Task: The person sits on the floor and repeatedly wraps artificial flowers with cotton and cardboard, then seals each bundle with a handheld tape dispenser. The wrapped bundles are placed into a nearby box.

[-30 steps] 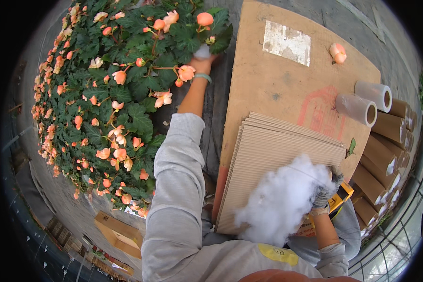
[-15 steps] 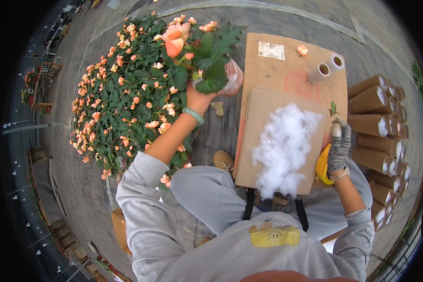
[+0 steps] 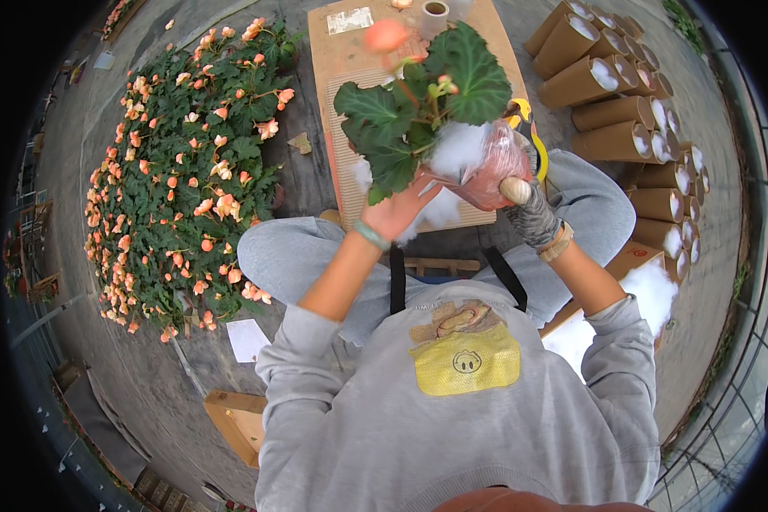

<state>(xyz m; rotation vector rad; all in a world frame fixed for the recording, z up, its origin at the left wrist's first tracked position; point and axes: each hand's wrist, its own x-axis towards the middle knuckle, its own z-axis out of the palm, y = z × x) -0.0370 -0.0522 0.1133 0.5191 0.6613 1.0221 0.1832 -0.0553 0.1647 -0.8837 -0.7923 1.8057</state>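
Fingers curl above brown cardboard (image 3: 344, 56): the tilted plant (image 3: 469, 84) is there, its wrapped pot (image 3: 491, 177) clasped by the gloved right hand (image 3: 533, 213); the left hand's (image 3: 396, 211) finger grip is too covered to tell. A slipping thumb could drop the pot, shedding white stuffing (image 3: 459, 151) and snapping the blossom (image 3: 386, 36).

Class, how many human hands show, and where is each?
2. The bare left hand is at the left of the orange-flowered, green-leaved plant in pinkish plastic wrap; the grey-gloved right hand grasps the wrap's right. Some fingers are hidden.
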